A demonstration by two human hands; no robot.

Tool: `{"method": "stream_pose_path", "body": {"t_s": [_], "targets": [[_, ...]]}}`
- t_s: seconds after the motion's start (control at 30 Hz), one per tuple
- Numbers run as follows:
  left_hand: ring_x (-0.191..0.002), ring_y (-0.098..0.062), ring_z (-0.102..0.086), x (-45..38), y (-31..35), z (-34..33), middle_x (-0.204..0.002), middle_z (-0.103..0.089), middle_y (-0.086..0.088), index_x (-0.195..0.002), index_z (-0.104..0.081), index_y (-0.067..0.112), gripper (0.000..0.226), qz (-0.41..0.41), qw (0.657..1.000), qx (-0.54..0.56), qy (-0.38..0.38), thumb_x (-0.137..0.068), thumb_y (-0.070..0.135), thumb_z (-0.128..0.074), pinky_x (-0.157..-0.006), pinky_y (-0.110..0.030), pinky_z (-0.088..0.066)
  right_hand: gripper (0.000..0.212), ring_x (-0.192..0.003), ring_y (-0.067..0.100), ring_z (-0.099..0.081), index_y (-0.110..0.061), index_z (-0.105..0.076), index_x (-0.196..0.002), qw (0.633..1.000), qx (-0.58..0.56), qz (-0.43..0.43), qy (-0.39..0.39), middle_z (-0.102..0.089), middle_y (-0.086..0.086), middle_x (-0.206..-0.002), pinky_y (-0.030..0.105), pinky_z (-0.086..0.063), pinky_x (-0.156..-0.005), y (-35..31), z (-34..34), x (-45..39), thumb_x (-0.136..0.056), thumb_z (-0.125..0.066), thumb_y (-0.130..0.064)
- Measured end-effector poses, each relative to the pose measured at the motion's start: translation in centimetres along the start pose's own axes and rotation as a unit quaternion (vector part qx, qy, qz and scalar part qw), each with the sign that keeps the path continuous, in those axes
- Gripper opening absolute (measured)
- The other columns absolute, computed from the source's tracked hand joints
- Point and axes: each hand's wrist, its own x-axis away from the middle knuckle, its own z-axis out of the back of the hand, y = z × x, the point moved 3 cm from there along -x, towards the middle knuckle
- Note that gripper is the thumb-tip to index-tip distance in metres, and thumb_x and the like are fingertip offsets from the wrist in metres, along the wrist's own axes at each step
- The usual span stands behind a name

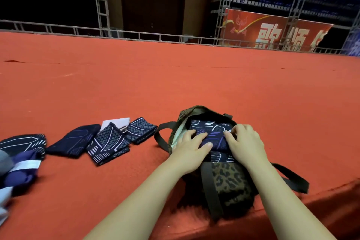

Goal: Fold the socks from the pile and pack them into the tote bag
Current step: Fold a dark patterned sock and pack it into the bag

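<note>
We've got a matt red carpet [175, 84] here, kinda fuzzy and rough. The tote bag [229, 179] looks like soft leopard-print cloth with flat woven webbing straps [209, 187] and a pale smooth lining [178, 130]. The socks [109, 142] are knit fabric, matt, with lighter lines woven in. Behind us there's dull grey metal truss [101, 2] and a glossy-ish red banner [272, 31].
</note>
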Motion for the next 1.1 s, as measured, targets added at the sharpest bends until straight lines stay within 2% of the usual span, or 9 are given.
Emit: {"method": "stream_pose_path", "body": {"t_s": [0.13,0.27,0.4,0.6,0.7,0.77,0.87,1.0,1.1], "targets": [[-0.142,-0.02,-0.013,0.8,-1.9,2.7,-0.154,-0.018,0.003,-0.139,-0.039,0.032,0.047,0.006,0.998,0.036,0.05,-0.095,0.048,-0.04,-0.116,-0.04,-0.014,0.036,-0.113,0.03,-0.047,-0.016,-0.058,-0.112,0.996,-0.047,0.061,0.043,-0.054,0.005,-0.121,0.039,-0.038,-0.092,-3.6,1.7,0.6,-0.092,-0.047,-0.044],[-0.135,-0.015,-0.03,2.2,-5.3,6.0,-0.142,-0.039,0.001,-0.134,-0.047,0.024,0.059,0.019,0.992,0.096,0.078,-0.083,0.054,-0.04,-0.113,-0.039,-0.024,0.031,-0.115,0.024,-0.045,-0.017,-0.057,-0.111,0.983,-0.14,0.121,0.014,-0.055,0.0,-0.118,0.037,-0.037,-0.096,-9.1,1.2,2.0,-0.091,-0.051,-0.04],[-0.119,-0.011,-0.048,5.4,-10.4,9.0,-0.124,-0.055,0.004,-0.122,-0.056,0.024,0.033,0.066,0.976,0.167,0.125,-0.091,0.037,-0.054,-0.106,-0.032,-0.034,0.026,-0.11,0.022,-0.046,-0.017,-0.058,-0.105,0.969,-0.176,0.171,-0.01,-0.056,0.0,-0.112,0.035,-0.037,-0.094,-14.6,-1.7,3.9,-0.087,-0.057,-0.036],[-0.097,-0.007,-0.058,10.6,-20.1,12.6,-0.1,-0.066,0.009,-0.094,-0.062,0.029,0.007,0.157,0.959,0.138,0.193,-0.09,0.024,-0.059,-0.085,-0.022,-0.04,0.015,-0.104,0.015,-0.057,-0.019,-0.06,-0.097,0.93,-0.248,0.188,-0.195,-0.064,-0.004,-0.105,0.027,-0.04,-0.088,-21.0,-10.9,7.2,-0.087,-0.061,-0.03],[-0.082,-0.012,-0.062,13.3,-24.7,13.7,-0.085,-0.068,0.006,-0.083,-0.063,0.027,0.014,0.198,0.931,0.164,0.26,-0.09,0.017,-0.058,-0.084,-0.033,-0.047,0.008,-0.091,0.011,-0.058,-0.024,-0.056,-0.089,0.915,-0.265,0.161,-0.26,-0.062,-0.011,-0.091,0.023,-0.038,-0.074,-23.6,-15.5,8.3,-0.087,-0.061,-0.03],[-0.07,-0.01,-0.061,14.1,-26.3,13.9,-0.076,-0.067,0.005,-0.078,-0.062,0.024,0.019,0.205,0.912,0.184,0.304,-0.091,0.013,-0.056,-0.072,-0.034,-0.05,0.006,-0.085,0.01,-0.057,-0.025,-0.058,-0.084,0.903,-0.297,0.149,-0.272,-0.061,-0.013,-0.083,0.021,-0.038,-0.07,-25.5,-17.4,8.0,-0.087,-0.062,-0.028],[-0.06,-0.009,-0.058,13.5,-27.3,14.3,-0.066,-0.063,0.005,-0.074,-0.06,0.022,0.02,0.2,0.9,0.208,0.327,-0.091,0.014,-0.055,-0.059,-0.028,-0.046,0.009,-0.093,0.012,-0.059,-0.018,-0.064,-0.096,0.893,-0.346,0.132,-0.255,-0.065,-0.006,-0.095,0.023,-0.042,-0.08,-29.4,-19.4,5.7,-0.089,-0.06,-0.023],[-0.062,-0.01,-0.058,11.7,-29.1,15.4,-0.063,-0.062,0.008,-0.071,-0.059,0.027,0.017,0.203,0.893,0.212,0.341,-0.088,0.026,-0.056,-0.065,-0.036,-0.049,0.032,-0.112,0.022,-0.056,-0.006,-0.059,-0.119,0.912,-0.313,0.13,-0.231,-0.062,0.009,-0.122,0.029,-0.04,-0.092,-34.8,-22.6,1.0,-0.092,-0.055,-0.023],[-0.063,-0.013,-0.054,11.2,-29.4,15.6,-0.062,-0.055,0.008,-0.07,-0.057,0.024,0.019,0.191,0.894,0.202,0.351,-0.088,0.027,-0.057,-0.07,-0.038,-0.049,0.036,-0.114,0.028,-0.056,-0.007,-0.059,-0.12,0.93,-0.245,0.121,-0.247,-0.062,0.013,-0.123,0.032,-0.041,-0.091,-36.9,-24.8,-1.6,-0.091,-0.055,-0.028]]}}
